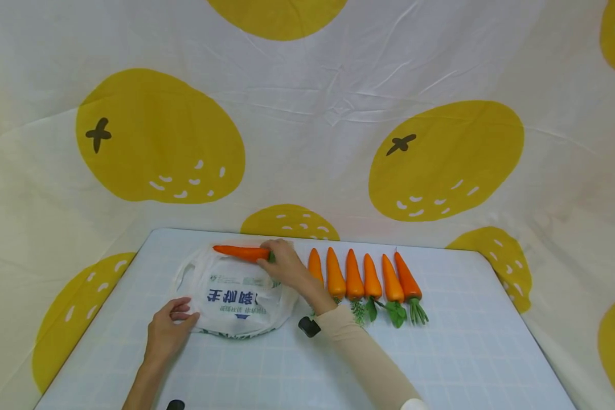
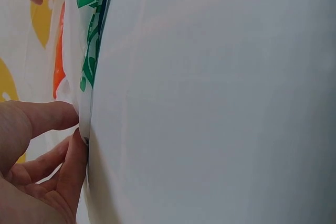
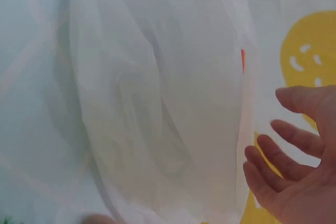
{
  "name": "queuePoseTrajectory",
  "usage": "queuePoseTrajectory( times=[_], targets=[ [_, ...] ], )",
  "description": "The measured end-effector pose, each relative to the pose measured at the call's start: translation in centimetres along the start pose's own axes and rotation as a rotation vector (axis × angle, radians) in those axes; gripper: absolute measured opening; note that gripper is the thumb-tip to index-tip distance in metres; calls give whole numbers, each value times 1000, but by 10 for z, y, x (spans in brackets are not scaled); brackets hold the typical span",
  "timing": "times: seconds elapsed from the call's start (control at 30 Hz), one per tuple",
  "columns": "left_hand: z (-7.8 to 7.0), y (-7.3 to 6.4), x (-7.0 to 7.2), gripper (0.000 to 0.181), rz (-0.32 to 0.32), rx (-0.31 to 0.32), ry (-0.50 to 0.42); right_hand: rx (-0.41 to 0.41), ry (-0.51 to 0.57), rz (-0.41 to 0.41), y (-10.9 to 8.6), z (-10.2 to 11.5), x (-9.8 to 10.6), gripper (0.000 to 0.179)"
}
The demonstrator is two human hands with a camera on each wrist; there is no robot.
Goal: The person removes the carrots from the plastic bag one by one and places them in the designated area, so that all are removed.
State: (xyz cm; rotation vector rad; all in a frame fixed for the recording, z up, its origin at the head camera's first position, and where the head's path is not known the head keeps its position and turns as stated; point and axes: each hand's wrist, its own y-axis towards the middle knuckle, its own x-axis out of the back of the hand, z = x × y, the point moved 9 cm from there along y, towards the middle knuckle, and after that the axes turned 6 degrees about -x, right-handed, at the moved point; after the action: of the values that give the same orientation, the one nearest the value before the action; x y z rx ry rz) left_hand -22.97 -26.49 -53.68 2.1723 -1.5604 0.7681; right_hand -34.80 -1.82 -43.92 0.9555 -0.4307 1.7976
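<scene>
A white plastic bag (image 1: 202,285) with blue lettering and green print lies flat on the left part of the table. On its far side rests an orange carrot (image 1: 238,252), tip to the left. My right hand (image 1: 285,265) is over the carrot's green top end in the head view; the right wrist view shows its fingers (image 3: 286,163) relaxed and spread, holding nothing. My left hand (image 1: 166,330) is at the bag's near left corner. There, its thumb (image 2: 55,115) and fingers pinch the bag's edge in the left wrist view.
Several more carrots (image 1: 354,276) with green tops lie in a row right of the bag, tips away from me. The pale table (image 1: 471,341) ends at a cloth backdrop (image 1: 307,142) with yellow fruit prints. My right forearm (image 1: 364,353) crosses in front of the row's left end.
</scene>
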Motion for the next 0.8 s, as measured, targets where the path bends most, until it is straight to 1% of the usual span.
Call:
queuePoseTrajectory(
  times=[0.13, 0.27, 0.4, 0.57, 0.67, 0.8],
  targets=[
    [-2, -1, 0, 47, 4, -4, 1, -16, -38, 3, 6, 2, -7, 34],
    [-3, -2, -1, 47, 7, 14, -5, -30, -47, 16, 10, 2, -14, 36],
    [-3, -3, -2, 48, 7, 34, -7, -30, -78, 14, 13, 3, -19, 36],
    [-4, -3, -2, 48, 3, 40, -1, -30, -121, 9, 17, 6, -22, 35],
    [-5, -4, -2, 48, 3, 42, 1, -37, -167, 12, 21, 7, -26, 35],
    [-5, -3, -2, 49, 10, 50, 0, -36, -264, 4, 27, 7, -32, 35]
  ],
)
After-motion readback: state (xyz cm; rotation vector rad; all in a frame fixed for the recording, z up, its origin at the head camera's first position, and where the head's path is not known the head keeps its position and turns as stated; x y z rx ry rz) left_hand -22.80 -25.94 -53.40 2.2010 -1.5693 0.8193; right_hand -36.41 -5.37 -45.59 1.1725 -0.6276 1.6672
